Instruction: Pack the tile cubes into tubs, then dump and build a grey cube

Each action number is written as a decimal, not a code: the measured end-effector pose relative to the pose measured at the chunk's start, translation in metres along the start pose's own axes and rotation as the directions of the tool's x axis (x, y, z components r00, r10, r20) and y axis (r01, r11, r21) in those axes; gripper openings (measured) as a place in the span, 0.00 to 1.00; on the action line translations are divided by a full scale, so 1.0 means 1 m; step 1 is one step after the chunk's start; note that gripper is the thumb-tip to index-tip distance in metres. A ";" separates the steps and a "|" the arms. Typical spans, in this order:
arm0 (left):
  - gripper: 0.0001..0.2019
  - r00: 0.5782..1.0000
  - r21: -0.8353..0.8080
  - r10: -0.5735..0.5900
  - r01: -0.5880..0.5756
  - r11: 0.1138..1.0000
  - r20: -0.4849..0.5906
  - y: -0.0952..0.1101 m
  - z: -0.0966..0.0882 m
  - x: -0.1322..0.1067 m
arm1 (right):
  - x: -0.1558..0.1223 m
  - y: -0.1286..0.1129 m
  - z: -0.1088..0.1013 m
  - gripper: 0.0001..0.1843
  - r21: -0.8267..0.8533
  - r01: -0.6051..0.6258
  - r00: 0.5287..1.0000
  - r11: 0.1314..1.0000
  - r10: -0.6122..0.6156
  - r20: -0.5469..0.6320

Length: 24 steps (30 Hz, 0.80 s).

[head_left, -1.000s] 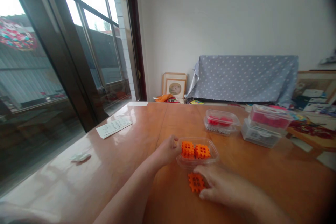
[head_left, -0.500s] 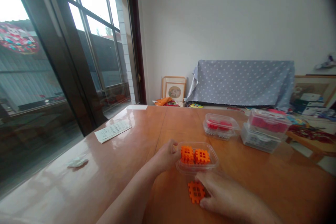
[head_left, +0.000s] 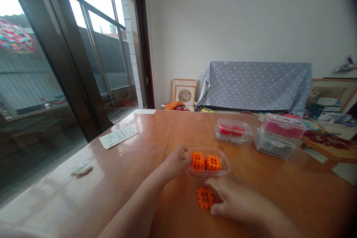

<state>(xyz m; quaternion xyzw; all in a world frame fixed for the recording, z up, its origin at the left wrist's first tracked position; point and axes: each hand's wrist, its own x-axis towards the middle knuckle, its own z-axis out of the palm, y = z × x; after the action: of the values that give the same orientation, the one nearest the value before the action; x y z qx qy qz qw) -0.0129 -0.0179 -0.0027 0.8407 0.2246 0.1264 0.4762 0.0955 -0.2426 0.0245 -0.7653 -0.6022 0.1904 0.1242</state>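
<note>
"Where are the hands?"

"Apart. The left hand (head_left: 175, 161) pinches the left end of the clear tub (head_left: 208, 175) mid-bench (head_left: 139, 167), with two orange blocks (head_left: 205, 161) inside. The right hand (head_left: 234, 200) touches a loose block (head_left: 204, 197) lying just in front of the tub. I cannot tell if it grips."

"Any writing?"

"A sheet of paper (head_left: 118, 136) near the left edge, but the print is too small to read."

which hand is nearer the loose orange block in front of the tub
Right. The right hand touches the loose orange block from its right side; the left hand is farther off, behind and left of it, at the left rim of the clear tub.
</note>
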 end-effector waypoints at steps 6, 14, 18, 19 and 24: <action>0.19 1.000 -0.031 0.008 -0.008 0.999 0.020 0.003 -0.001 -0.002 | 0.005 0.002 0.007 0.09 -0.059 -0.023 1.000 0.998 0.022 -0.015; 0.18 1.000 -0.043 -0.011 0.012 0.999 0.022 0.009 -0.001 -0.004 | -0.001 -0.003 0.003 0.13 0.006 -0.072 0.997 0.997 0.072 -0.012; 0.18 1.000 -0.014 -0.022 0.022 1.000 0.009 0.014 -0.001 -0.006 | -0.005 -0.001 -0.014 0.11 0.070 -0.057 0.996 0.996 0.061 -0.061; 0.18 1.000 -0.002 -0.031 0.031 1.000 0.004 0.015 -0.001 -0.006 | -0.004 0.002 -0.021 0.11 0.082 -0.063 0.994 0.995 0.070 -0.089; 0.18 0.999 0.002 -0.041 0.041 0.999 0.002 0.014 -0.002 -0.005 | 0.009 0.028 -0.048 0.18 0.124 -0.131 0.958 0.984 0.157 -0.240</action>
<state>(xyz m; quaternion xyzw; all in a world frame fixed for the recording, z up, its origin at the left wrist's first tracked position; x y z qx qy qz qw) -0.0142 -0.0253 0.0103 0.8366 0.2417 0.1156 0.4778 0.1428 -0.2392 0.0550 -0.8172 -0.5135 0.1334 0.2251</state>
